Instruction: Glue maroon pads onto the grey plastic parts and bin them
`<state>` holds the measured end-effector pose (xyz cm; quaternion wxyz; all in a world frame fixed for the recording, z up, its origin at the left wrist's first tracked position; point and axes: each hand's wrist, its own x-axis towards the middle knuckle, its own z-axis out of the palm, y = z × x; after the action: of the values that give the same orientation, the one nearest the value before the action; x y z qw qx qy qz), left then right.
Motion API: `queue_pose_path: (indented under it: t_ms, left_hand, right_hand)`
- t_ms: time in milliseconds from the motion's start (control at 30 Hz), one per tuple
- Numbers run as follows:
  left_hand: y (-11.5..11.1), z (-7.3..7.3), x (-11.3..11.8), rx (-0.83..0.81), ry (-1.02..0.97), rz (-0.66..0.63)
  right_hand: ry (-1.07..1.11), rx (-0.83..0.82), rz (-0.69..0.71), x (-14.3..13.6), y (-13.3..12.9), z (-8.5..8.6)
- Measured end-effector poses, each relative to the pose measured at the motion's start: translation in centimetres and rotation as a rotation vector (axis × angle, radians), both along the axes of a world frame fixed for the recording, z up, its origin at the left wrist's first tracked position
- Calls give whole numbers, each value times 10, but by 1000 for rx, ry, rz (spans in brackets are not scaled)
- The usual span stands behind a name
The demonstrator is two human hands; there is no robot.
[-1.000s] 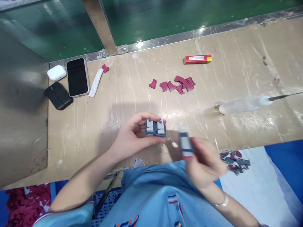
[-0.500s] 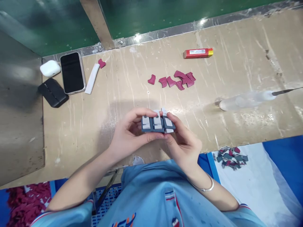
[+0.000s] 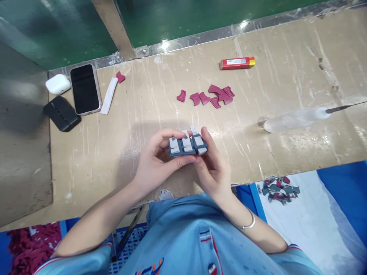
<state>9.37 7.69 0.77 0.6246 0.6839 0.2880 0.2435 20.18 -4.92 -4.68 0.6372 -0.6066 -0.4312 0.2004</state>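
A row of three dark blue-grey blocks with light grey inserts (image 3: 187,144) is held between my hands above the table's near part. My left hand (image 3: 156,156) is closed on its left end, thumb along the near side and fingers over the far side. At the right end, my right hand (image 3: 213,168) pinches the row with its thumb below and its index finger at the far right corner. A light grey tab sticks out past the far edge of the rightmost block. My fingers hide the underside.
Several maroon pieces (image 3: 220,95) lie beyond my hands, with a red marker-like stick (image 3: 237,63) farther back. A translucent bottle (image 3: 295,120) lies at right. The phone (image 3: 86,89), white case (image 3: 58,84) and black case (image 3: 62,114) sit at left. Bins below hold maroon (image 3: 34,244) and mixed scraps (image 3: 279,190).
My right index finger has lifted and straightened a little at the block row's far right corner. The row has tilted slightly. The whole view has shifted a bit.
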Motion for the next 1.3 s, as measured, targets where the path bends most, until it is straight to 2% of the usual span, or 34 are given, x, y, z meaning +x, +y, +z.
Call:
queue_pose_path:
  t_ms: [233, 333, 500, 600, 667, 733, 800, 867, 900, 1000, 1100, 1200, 1300]
  left_hand:
    - [-2, 0, 3, -85, 56, -6]
    - [-2, 2, 3, -119, 56, -15]
    - [-3, 1, 0, -66, 75, -53]
    - [1, -2, -5, 9, 73, -97]
    - [7, -3, -9, 139, 106, -96]
    - [14, -4, -13, 309, 146, -78]
    - [19, -5, -15, 425, 168, -63]
    - [22, -7, -15, 466, 167, -46]
    - [22, -9, -15, 472, 163, -35]
    - [21, -16, -13, 477, 161, -24]
    - [21, -23, -15, 499, 192, -16]
    - [19, -23, -19, 521, 221, 32]
    - [16, -20, -21, 482, 213, 44]
  right_hand:
    - [16, -67, -82, -4, 1, -4]
    - [16, -40, -107, -2, 1, -3]
    - [22, -3, -123, -2, -1, 2]
    - [-75, -37, -185, 4, -21, 7]
    - [-254, -51, -312, 18, -48, 6]
    - [-513, -44, -529, 45, -81, 1]
    - [-662, -143, -830, 82, -114, -7]
    - [-741, -298, -975, 125, -136, -15]
    - [-763, -393, -955, 147, -141, -20]
    - [-820, -525, -709, 198, -135, -31]
    - [-843, -533, -582, 219, -116, -34]
    - [-833, -551, -617, 215, -109, -29]
    - [-744, -479, -804, 200, -114, -20]
